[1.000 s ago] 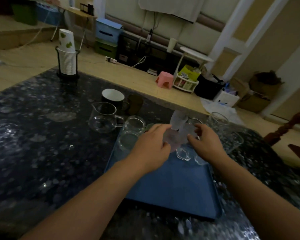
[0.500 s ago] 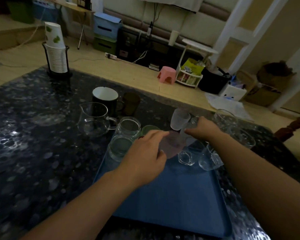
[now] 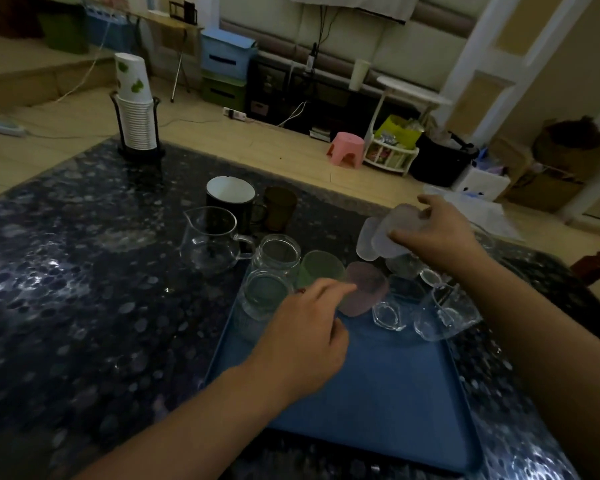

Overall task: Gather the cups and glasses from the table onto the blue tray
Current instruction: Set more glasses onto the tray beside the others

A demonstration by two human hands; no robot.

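The blue tray (image 3: 371, 403) lies on the dark speckled table. At its far end stand two clear glass jars (image 3: 267, 296), a green frosted cup (image 3: 321, 270), a pink frosted cup (image 3: 364, 289) and several small clear glasses (image 3: 388, 315). My left hand (image 3: 305, 337) hovers over the tray, its fingertips touching the pink cup, holding nothing. My right hand (image 3: 433, 230) is raised above the tray's far right corner, shut on white frosted cups (image 3: 378, 239). A glass pitcher (image 3: 210, 239), a black mug (image 3: 231, 200) and a brown cup (image 3: 279, 206) stand on the table beyond the tray.
A stack of paper cups in a black holder (image 3: 136, 112) stands at the table's far left corner. More clear glassware (image 3: 444, 317) sits at the tray's right edge. Beyond the table are the floor, a pink stool (image 3: 347, 148) and storage boxes.
My left hand let go of the pink cup, which now stands on the tray. My right hand lifted the white frosted cups up and to the right.
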